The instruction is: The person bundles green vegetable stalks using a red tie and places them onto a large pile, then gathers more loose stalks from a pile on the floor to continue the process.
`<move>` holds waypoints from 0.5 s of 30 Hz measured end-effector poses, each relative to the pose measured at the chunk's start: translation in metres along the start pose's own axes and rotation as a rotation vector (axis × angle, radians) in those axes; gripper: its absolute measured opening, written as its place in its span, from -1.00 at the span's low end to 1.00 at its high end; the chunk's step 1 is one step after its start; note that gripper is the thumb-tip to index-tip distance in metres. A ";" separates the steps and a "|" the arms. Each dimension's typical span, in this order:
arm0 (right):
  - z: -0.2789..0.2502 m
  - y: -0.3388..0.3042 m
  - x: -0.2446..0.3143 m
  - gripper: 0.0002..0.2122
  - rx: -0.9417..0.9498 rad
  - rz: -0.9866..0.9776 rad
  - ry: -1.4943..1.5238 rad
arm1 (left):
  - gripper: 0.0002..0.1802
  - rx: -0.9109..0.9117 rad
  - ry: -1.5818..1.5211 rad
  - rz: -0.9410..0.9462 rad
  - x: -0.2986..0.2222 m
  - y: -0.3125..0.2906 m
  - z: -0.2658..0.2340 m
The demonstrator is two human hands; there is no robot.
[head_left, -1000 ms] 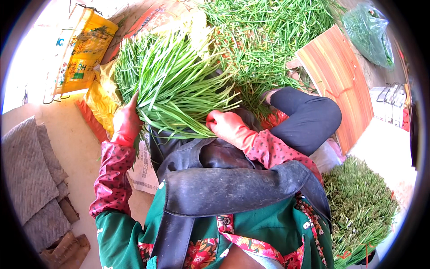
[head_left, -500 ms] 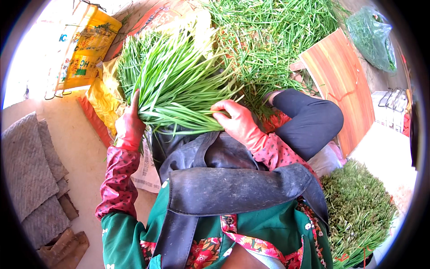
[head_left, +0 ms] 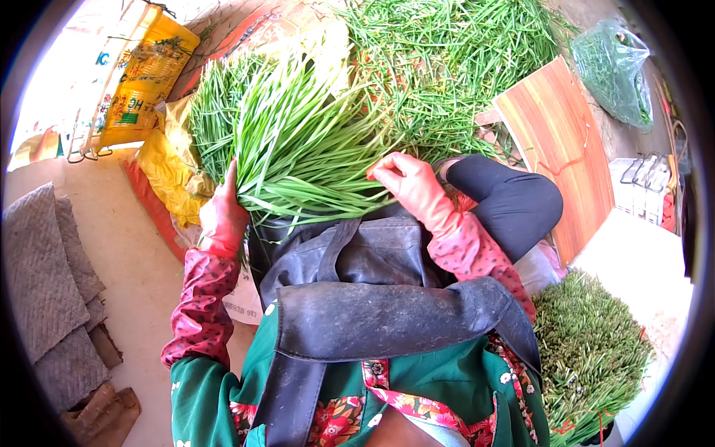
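Loose green leaves [head_left: 447, 56] heap beyond my knee [head_left: 518, 205]. Over my lap [head_left: 365, 246] fans the leafy bundle [head_left: 302, 145], left side clasped in my left hand [head_left: 223, 218]. My right hand [head_left: 411, 186] has lifted from the lower blades to the right-side tips, pinched, on what I cannot tell.

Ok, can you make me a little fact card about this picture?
Left hand: red glove, against the long green leaves
Right hand: red glove, by the leaves' right ends; can't tell if it pinches any
Behind: loose green heap
Right side: wooden board, plastic bag
Upper left: yellow sack
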State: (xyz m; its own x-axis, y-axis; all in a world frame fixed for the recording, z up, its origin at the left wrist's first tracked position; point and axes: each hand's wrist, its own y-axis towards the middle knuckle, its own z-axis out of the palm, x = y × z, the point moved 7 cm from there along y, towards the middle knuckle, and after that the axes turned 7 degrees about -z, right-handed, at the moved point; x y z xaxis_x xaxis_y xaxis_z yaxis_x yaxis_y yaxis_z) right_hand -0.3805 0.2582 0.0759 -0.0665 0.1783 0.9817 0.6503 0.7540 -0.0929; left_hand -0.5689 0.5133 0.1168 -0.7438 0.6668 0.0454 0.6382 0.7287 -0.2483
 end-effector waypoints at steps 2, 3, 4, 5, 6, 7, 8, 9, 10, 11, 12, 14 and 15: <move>0.005 -0.002 -0.030 -0.91 0.067 0.179 0.082 | -0.02 0.005 -0.007 0.003 0.002 0.000 0.003; 0.006 -0.002 -0.028 -0.91 0.066 0.094 0.043 | -0.03 0.002 -0.021 0.008 0.001 0.000 0.002; 0.006 -0.003 -0.025 -0.92 0.065 0.010 0.003 | -0.04 0.003 -0.017 0.011 0.000 0.001 0.002; 0.006 -0.004 -0.021 -0.92 0.063 -0.074 -0.036 | -0.04 0.004 -0.013 0.015 -0.002 0.002 0.001; -0.003 -0.002 -0.014 -0.92 -0.044 -0.116 -0.189 | -0.05 0.006 -0.007 0.013 -0.001 0.001 0.001; -0.014 0.000 -0.006 -0.92 -0.152 -0.158 -0.342 | -0.06 -0.006 -0.007 0.018 0.000 0.000 0.000; -0.023 -0.001 0.006 -0.92 -0.261 -0.201 -0.493 | -0.06 -0.018 -0.007 0.023 0.001 -0.001 -0.001; -0.023 -0.001 0.010 -0.93 -0.239 -0.187 -0.513 | -0.07 -0.028 -0.007 0.033 0.002 -0.001 -0.001; -0.014 -0.003 0.010 -0.93 -0.137 -0.210 -0.599 | -0.08 -0.011 0.012 0.016 0.006 0.000 0.002; 0.000 -0.006 0.007 -0.92 -0.075 -0.278 -0.612 | -0.10 0.006 0.032 -0.001 0.010 0.000 0.003; 0.007 -0.011 0.004 -0.91 -0.031 -0.337 -0.645 | -0.10 0.020 0.040 0.007 0.005 0.005 0.005; 0.026 -0.010 -0.007 -0.87 0.109 -0.324 -0.694 | -0.13 0.038 0.092 -0.031 0.007 0.010 0.000; 0.034 -0.008 -0.014 -0.87 0.204 -0.255 -0.738 | -0.14 -0.003 0.078 0.009 0.010 0.011 -0.003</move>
State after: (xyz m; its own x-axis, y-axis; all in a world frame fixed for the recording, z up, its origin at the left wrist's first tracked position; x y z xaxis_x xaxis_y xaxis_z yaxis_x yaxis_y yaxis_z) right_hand -0.4108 0.2713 0.0570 -0.7231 0.3030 0.6207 0.4015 0.9156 0.0208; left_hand -0.5690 0.5284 0.1171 -0.7203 0.6835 0.1185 0.6456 0.7230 -0.2460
